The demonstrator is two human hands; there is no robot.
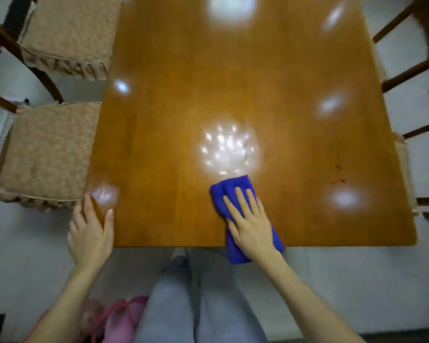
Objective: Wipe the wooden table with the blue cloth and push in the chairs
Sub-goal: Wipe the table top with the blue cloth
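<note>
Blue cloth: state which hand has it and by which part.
The right hand presses on the middle of the blue cloth, not curled round it; its near end overhangs the wooden table. The left hand rests on the table corner, holding nothing.

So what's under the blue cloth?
The wooden table lies under the blue cloth, whose near end hangs past the table's edge. The right hand presses flat on top. Any marks beneath the cloth are hidden.

Cloth (pixel 233 191) on near edge of table (pixel 233 82), chairs (pixel 47 149) along both sides
</note>
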